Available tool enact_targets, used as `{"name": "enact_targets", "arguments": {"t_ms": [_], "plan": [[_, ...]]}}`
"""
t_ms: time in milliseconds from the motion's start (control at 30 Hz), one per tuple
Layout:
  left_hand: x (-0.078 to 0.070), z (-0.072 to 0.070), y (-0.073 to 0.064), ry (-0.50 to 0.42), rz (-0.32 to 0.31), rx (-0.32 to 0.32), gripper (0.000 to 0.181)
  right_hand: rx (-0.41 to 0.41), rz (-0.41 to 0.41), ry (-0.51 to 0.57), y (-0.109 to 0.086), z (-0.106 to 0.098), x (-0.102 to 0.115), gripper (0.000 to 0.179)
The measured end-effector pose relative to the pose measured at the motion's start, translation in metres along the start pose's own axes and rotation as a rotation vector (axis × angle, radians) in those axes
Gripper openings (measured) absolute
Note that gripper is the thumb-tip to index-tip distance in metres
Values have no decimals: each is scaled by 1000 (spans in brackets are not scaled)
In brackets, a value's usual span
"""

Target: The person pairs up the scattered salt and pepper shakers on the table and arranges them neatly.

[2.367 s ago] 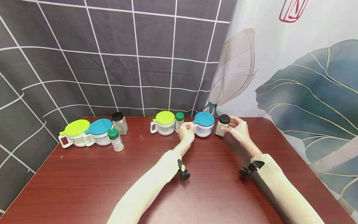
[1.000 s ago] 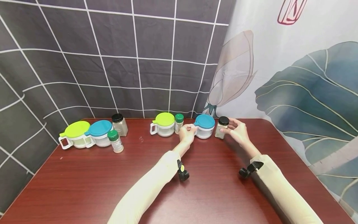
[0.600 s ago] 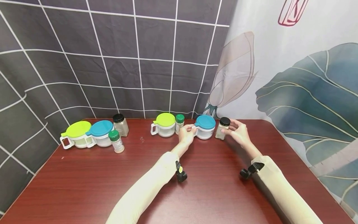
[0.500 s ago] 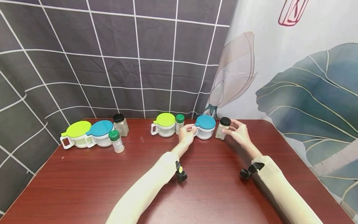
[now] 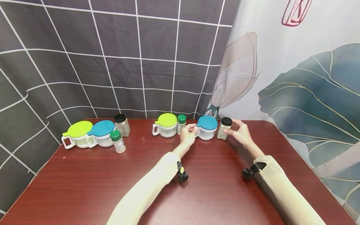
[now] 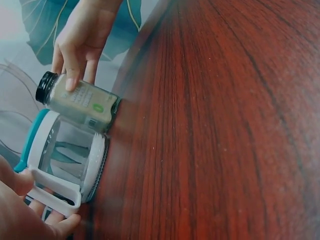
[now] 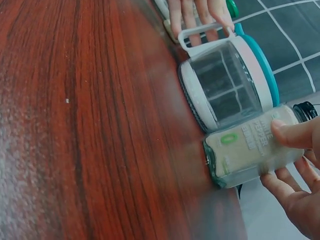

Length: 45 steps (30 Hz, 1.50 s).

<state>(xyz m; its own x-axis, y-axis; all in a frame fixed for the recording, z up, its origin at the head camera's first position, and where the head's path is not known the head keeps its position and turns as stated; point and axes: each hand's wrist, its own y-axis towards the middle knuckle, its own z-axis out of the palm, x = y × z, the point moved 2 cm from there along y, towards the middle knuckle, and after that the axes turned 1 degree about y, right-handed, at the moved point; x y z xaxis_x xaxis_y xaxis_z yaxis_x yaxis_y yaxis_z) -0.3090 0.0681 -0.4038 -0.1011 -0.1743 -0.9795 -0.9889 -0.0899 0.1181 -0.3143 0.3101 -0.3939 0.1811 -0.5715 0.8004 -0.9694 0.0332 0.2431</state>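
My left hand (image 5: 187, 136) pinches the white handle of a clear seasoning jar with a blue lid (image 5: 207, 127). In the left wrist view the thumb lies at the handle's top, by the lid, and fingers reach behind it. Right beside that jar stands a square glass pepper bottle (image 7: 250, 147) with a black cap. My right hand (image 5: 241, 133) grips it from the right, thumb on its front and fingers behind. In both wrist views bottle and jar appear to touch or nearly touch. Both stand upright on the table. A green-capped shaker (image 5: 181, 122) is partly hidden behind my left hand.
Left of the shaker stands a green-lidded jar (image 5: 166, 125). Farther left are another green-lidded jar (image 5: 80, 134), a blue-lidded jar (image 5: 102, 133), a black-capped bottle (image 5: 122, 126) and a green-capped shaker (image 5: 117, 142). The red-brown table (image 5: 135, 175) ends at a grey tiled curtain (image 5: 157, 72).
Both hands keep their holds on the jar and the pepper bottle. Apart from a slight shift of the head view, hardly anything has moved.
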Motion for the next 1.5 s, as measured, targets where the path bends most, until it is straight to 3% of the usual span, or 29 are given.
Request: {"name": "enact_targets", "arguments": {"t_ms": [500,1000,1333,1500], "plan": [[-1,1,1,24,-16,17,23,35,-44,12,4,1,0,61],[-2,5,0,56,-8,11,22,3,-95,79,6,1,0,64],[-5,7,-1,58,13,12,22,-11,-77,137,5,3,-2,59],[-7,7,-2,48,-19,18,23,1,-68,152,4,3,0,59]]}}
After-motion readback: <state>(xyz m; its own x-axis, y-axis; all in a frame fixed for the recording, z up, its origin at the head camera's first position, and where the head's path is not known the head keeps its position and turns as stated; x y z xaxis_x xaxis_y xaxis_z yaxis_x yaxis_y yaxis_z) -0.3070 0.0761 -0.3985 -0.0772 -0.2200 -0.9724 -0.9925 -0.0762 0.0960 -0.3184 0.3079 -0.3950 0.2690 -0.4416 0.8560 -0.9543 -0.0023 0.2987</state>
